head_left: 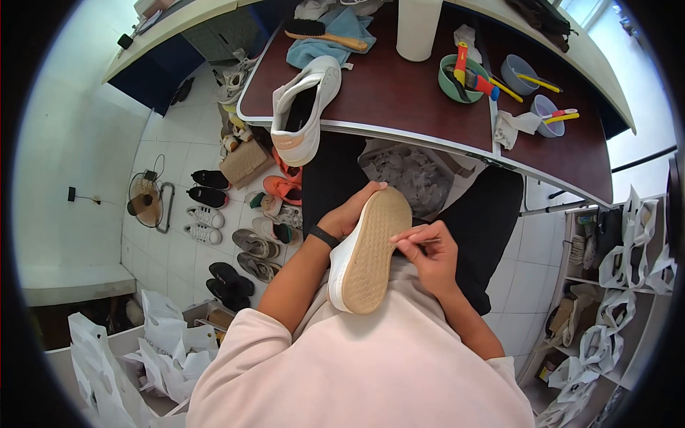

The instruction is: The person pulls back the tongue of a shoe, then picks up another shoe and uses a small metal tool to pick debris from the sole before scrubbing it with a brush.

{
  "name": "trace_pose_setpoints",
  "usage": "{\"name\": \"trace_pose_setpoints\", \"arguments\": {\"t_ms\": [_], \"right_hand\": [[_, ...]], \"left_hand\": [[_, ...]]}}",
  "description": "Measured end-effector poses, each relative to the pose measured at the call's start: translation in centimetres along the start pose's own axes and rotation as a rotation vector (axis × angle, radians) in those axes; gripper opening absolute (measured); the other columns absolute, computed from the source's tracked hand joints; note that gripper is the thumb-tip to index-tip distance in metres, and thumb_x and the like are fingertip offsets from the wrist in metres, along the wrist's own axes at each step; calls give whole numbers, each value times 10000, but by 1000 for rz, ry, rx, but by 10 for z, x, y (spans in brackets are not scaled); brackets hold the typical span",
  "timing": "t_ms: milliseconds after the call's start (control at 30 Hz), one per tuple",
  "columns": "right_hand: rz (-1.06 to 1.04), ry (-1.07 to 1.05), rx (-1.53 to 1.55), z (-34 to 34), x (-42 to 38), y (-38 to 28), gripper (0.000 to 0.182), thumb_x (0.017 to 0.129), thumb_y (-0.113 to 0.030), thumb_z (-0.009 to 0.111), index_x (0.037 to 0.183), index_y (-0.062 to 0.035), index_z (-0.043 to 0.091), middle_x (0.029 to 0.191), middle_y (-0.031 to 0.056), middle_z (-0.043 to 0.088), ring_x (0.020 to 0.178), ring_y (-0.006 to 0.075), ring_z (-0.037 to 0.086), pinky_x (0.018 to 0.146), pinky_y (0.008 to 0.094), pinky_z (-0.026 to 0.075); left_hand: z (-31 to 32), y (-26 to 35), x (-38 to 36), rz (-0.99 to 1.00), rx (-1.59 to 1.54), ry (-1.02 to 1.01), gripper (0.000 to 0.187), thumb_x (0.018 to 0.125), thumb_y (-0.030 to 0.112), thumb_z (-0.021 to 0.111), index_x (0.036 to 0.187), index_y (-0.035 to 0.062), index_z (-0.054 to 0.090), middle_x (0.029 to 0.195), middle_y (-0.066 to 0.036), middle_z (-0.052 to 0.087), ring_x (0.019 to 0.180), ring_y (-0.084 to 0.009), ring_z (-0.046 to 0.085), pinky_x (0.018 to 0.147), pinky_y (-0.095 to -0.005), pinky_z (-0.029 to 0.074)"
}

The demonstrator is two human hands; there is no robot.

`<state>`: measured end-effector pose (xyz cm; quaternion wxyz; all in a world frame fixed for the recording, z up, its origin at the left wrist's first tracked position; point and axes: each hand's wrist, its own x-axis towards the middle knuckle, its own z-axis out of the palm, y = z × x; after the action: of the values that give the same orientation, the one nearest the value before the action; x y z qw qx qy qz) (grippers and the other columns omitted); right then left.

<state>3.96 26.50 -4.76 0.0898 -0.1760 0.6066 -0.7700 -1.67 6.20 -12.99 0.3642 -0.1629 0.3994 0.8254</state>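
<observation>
Near side of the worktop, the left hand's fingers grasp a white shoe, sole up, long axis running near to far, leaning right, toe far. The right hand's fingers pinch together at the sole's right edge; whether they hold anything is unclear.

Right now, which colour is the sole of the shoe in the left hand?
The sole is light tan; the head view shows it best.

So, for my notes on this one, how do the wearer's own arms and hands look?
Both the left hand and right hand are ungloved. A plain black wristband circles the left wrist; no band shows on the right. The short sleeves are pale pink, leaving the forearms uncovered.
</observation>
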Motion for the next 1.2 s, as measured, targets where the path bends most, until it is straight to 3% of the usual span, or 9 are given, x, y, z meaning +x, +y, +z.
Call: {"name": "trace_pose_setpoints", "arguments": {"t_ms": [67,367,933,1200], "right_hand": [[-11,-139,31,4,-2,-1,184,915,34,689,955,-52,531,955,140,730,943,207,719,842,314,564],[103,-156,179,2,-1,1,177,919,45,678,941,-50,530,914,110,704,946,212,719,843,325,564],[121,-176,29,7,-5,-4,200,914,35,690,913,-39,505,902,132,721,911,199,728,815,313,573],[-41,-239,-212,6,-7,-7,209,897,45,706,914,-44,517,918,135,727,922,206,726,820,314,583]], "left_hand": [[1,1,-2,-25,-10,-27,620,948,537,492,1239,7,629,1125,-170,682,967,-266,663,882,-381,524],[0,2,-1,-75,0,-31,582,977,499,456,1263,23,631,1143,-133,686,995,-245,653,918,-369,505],[-4,-4,1,-43,37,-22,601,971,499,472,1306,18,604,1184,-136,665,1036,-240,632,937,-366,491],[-6,-4,3,-59,62,-35,595,970,496,461,1316,34,603,1186,-140,661,1036,-244,627,936,-366,486]]}}
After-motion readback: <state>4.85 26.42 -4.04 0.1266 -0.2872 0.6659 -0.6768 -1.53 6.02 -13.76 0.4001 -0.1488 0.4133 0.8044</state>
